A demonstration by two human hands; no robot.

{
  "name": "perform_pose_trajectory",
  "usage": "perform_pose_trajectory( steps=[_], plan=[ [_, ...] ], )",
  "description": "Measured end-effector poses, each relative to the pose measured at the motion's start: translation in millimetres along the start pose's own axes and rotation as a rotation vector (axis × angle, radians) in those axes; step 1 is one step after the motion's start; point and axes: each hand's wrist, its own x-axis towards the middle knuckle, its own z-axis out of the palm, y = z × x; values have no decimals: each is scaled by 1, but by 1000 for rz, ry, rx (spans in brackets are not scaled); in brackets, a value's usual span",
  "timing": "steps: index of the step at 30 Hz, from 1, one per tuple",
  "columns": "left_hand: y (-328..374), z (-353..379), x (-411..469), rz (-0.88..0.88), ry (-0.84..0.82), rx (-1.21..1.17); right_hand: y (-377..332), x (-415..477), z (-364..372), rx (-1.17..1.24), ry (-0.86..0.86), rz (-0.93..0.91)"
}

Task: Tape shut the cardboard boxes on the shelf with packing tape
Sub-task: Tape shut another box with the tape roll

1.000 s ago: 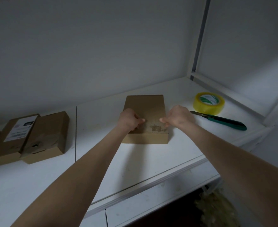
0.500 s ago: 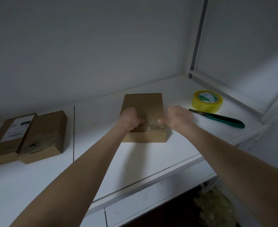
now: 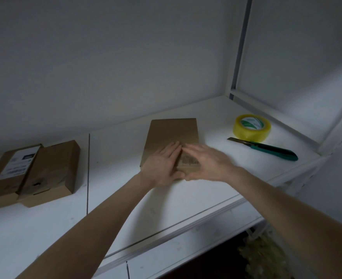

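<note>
Brown cardboard is pressed flat at mid-shelf: the middle box [image 3: 172, 135] lies on the white shelf [image 3: 186, 200], and the left hand [image 3: 162, 164] and right hand [image 3: 208, 162] are laid on its near end, fingers straight and held together, nothing gripped (the right is blurred). No tape strip can be made out on it. The yellow tape roll [image 3: 251, 127] and green knife [image 3: 266, 149] lie apart at the right, so taping here is judged not yet begun. A labelled box [image 3: 10, 170] and a plain box [image 3: 51, 172] lie at the left; their seals cannot be told.
</note>
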Motion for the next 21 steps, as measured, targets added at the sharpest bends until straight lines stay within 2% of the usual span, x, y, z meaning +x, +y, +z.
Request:
perform_pose_trajectory(
  steps=[2, 4, 12, 16, 18, 21],
  plan=[
    [-1, 7, 4, -57, -68, 100, 4, 7, 10, -106, -58, -2],
    [0, 8, 12, -127, -80, 86, 7, 17, 12, -124, -54, 24],
    [4, 14, 11, -304, -13, 104, 2, 22, 19, -65, -42, 115],
    [16, 11, 11, -458, -23, 74, -4, 25, 14, -59, -74, 192],
    [21, 8, 11, -450, -8, 76, -5, 27, 13, -73, -61, 236],
    [26, 7, 7, -283, 71, 113, -8, 25, 18, -187, 13, 93]
  ],
)
